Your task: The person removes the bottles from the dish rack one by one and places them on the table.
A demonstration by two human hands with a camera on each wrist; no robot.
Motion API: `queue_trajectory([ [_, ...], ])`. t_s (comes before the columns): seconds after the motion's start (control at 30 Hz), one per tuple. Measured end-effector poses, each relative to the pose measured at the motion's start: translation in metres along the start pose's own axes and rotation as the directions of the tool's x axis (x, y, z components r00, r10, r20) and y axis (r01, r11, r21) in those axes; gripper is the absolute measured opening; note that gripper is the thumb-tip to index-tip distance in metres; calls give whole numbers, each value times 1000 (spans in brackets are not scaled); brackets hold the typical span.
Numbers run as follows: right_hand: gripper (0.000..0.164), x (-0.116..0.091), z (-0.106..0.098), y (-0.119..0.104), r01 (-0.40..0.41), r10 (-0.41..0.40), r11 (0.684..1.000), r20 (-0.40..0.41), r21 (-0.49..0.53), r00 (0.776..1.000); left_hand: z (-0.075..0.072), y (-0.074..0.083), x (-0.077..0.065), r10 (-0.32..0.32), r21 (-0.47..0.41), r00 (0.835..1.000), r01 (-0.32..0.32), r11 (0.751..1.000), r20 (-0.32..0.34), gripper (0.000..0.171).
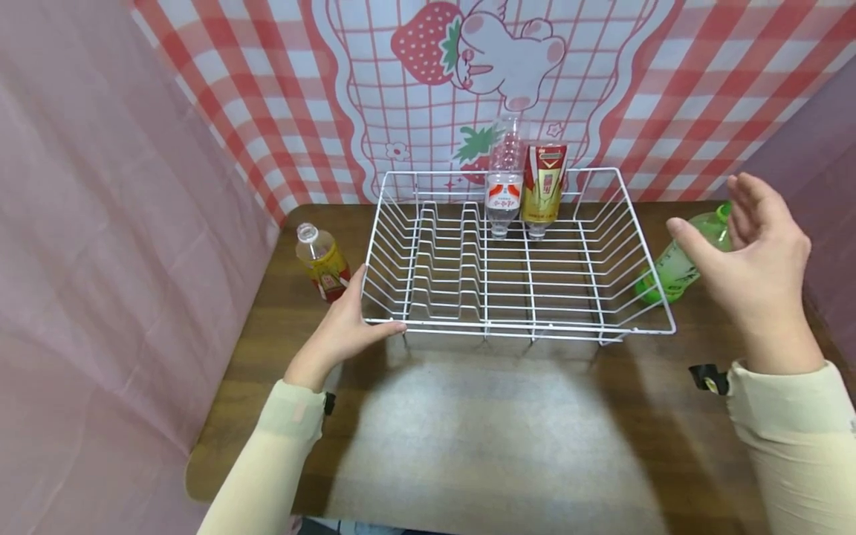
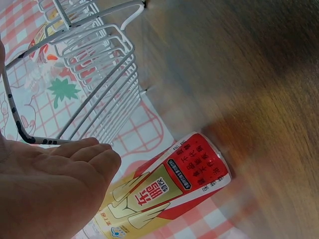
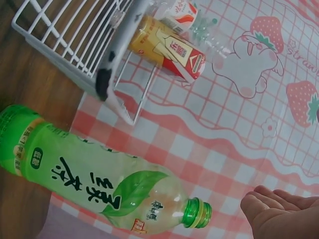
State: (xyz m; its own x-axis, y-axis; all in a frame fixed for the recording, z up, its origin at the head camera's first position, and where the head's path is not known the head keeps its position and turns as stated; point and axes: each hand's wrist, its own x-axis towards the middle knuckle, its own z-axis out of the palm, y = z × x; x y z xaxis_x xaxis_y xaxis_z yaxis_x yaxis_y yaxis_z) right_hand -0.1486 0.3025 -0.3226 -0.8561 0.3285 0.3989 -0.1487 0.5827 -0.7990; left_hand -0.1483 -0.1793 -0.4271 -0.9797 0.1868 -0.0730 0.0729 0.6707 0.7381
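A white wire dish rack (image 1: 515, 327) stands on the table. My left hand (image 1: 344, 319) touches its front left corner, the thumb along the front rim and the straight fingers by the left side. Beside that hand is an uncapped clear bottle with a yellow and red label (image 1: 328, 269), seen closer in the left wrist view as a red and yellow bottle (image 2: 159, 194). My right hand (image 1: 762, 253) is raised, fingers apart and holding nothing, near the top of a green tea bottle (image 1: 678, 264). In the right wrist view its fingers are clear of that green bottle (image 3: 94, 169).
At the rack's back, a clear bottle with a red and white label (image 1: 503, 195) and a red and gold bottle (image 1: 543, 186) stand upside down. A checked strawberry cloth (image 1: 267, 82) hangs behind the wooden table (image 1: 455, 431). Pink curtains (image 1: 100, 223) flank it.
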Motion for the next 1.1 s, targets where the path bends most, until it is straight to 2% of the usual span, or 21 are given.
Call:
queue_trajectory([
  [0.2,78,-4,4,-3,-3,4,1000,42,-23,999,2,-4,-5,7,-21,1000,-7,1000,0,119],
  [0.57,79,3,7,-3,10,-8,999,65,-36,998,-1,-1,-2,-14,13,1000,14,1000,7,123],
  [0.83,78,7,8,-3,13,-14,1000,119,15,993,-1,-1,-1,-15,4,1000,15,1000,7,120],
  [1.1,78,10,10,-5,14,-14,1000,125,0,992,0,1,0,-20,13,1000,19,1000,12,122],
])
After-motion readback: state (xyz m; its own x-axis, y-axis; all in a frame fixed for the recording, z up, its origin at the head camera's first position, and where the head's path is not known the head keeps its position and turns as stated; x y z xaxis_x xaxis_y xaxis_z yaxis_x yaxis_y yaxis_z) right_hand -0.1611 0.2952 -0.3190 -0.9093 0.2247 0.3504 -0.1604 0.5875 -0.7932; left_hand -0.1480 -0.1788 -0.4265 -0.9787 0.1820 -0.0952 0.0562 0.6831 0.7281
